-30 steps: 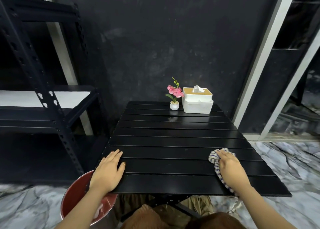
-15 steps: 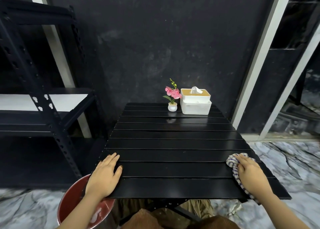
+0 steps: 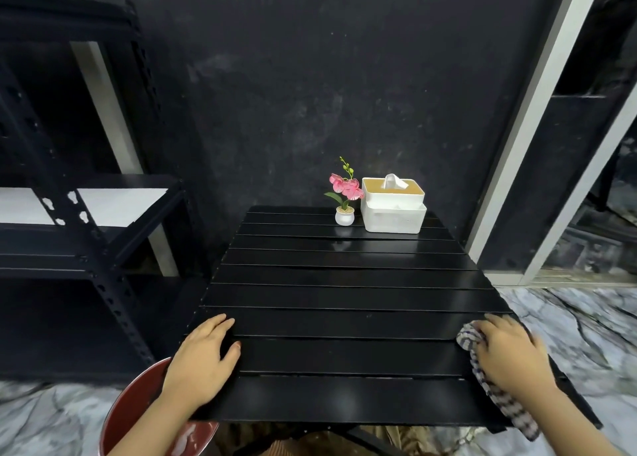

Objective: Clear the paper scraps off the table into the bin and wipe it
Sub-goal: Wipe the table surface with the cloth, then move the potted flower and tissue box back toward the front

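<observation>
With my right hand (image 3: 510,355) pressing the striped cloth (image 3: 496,388) at the black slatted table (image 3: 344,317) edge and my left hand (image 3: 203,362) open flat, one overshoot could drop it.

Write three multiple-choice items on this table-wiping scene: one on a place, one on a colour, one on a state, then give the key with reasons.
1. Where does the bin stand?
A. On the floor at the table's near left corner
B. On the table beside the tissue box
C. On the rack shelf

2. What colour are the flowers in the small white pot?
A. Yellow
B. Pink
C. Blue

3. What is the right hand doing?
A. Resting bare and flat on the slats
B. Lifting the tissue box
C. Pressing a striped cloth to the table's right edge

Key: 1 A, the red bin shows below the left hand at that corner. 2 B, pink blooms stand left of the tissue box. 3 C, the cloth lies under that hand on the black table.
</observation>
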`<state>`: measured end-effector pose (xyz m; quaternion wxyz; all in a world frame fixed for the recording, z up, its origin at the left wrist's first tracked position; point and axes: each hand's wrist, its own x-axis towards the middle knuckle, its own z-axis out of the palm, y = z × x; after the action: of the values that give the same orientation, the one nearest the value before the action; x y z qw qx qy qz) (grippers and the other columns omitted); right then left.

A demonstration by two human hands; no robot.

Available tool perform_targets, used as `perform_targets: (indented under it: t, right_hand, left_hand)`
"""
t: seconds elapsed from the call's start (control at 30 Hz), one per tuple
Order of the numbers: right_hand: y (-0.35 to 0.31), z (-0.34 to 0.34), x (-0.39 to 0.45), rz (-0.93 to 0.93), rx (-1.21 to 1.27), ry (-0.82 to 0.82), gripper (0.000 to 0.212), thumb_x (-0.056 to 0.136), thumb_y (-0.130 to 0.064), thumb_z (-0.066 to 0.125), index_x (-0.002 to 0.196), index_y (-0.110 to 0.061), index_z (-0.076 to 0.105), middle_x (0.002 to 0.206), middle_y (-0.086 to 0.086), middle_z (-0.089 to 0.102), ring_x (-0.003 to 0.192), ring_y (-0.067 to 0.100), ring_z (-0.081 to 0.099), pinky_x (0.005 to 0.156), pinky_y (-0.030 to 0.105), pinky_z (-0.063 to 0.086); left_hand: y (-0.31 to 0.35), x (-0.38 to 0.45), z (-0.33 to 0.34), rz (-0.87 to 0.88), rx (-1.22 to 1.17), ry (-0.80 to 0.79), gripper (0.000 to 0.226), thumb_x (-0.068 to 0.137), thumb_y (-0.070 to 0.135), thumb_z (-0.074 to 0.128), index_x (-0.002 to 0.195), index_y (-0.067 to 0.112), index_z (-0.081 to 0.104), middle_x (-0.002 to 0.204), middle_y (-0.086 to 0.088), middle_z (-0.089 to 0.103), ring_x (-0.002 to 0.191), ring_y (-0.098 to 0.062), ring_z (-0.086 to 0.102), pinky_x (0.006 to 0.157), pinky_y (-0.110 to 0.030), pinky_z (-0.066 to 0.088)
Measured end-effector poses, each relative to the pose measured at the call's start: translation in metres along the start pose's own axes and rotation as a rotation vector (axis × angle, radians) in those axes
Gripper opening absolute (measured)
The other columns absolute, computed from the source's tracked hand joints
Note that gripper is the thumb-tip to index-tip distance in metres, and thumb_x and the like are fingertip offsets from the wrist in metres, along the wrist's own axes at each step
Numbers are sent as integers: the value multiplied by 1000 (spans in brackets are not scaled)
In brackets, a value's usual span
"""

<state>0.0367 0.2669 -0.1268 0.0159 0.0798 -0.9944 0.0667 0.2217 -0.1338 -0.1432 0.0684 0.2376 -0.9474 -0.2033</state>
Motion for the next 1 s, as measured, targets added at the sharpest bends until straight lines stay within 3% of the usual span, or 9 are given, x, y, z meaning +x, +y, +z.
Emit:
perform_targets:
  t: [0.1, 0.3, 0.5, 0.7, 1.0]
  right_hand:
    - [-22, -15, 19, -47, -82, -72, 47, 86, -26, 44, 133, -29, 41, 152, -3, 26, 143, 20, 13, 114, 48, 17]
    - [-83, -16, 77, -227, 319, -141, 45, 86, -19, 54, 131, -19, 47, 143, 4, 43, 131, 22, 40, 110, 34, 33]
    - [-137, 5, 126, -342, 515, -164, 62, 84, -32, 59, 140, -22, 33, 147, -1, 38, 136, 16, 33, 114, 30, 27]
    - [-161, 33, 162, -339, 418, -117, 78, 82, -50, 56, 144, -20, 20, 155, -1, 22, 143, 14, 18, 116, 31, 19]
    - [-164, 60, 175, -362, 251, -77, 74, 84, -61, 39, 143, -20, 23, 156, -1, 19, 144, 17, 11, 118, 35, 11]
  left_hand:
    - [13, 16, -1, 31, -20, -27, 54, 93, 39, 46, 143, 22, 33, 152, 6, 30, 141, -13, 25, 117, -30, 21]
    - [61, 75, 7, 108, -52, -81, 58, 92, 41, 44, 145, 25, 27, 154, 6, 26, 143, -11, 20, 118, -30, 19]
    - [106, 143, 31, 168, -35, -92, 60, 92, 43, 43, 146, 25, 25, 155, 7, 22, 144, -10, 17, 120, -32, 14]
    - [135, 199, 62, 193, 18, -128, 62, 92, 46, 40, 147, 25, 20, 158, 7, 15, 146, -11, 6, 120, -36, 3]
    - [142, 219, 89, 209, 72, -114, 59, 92, 48, 35, 146, 26, 23, 157, 7, 16, 146, -11, 7, 120, -36, 2]
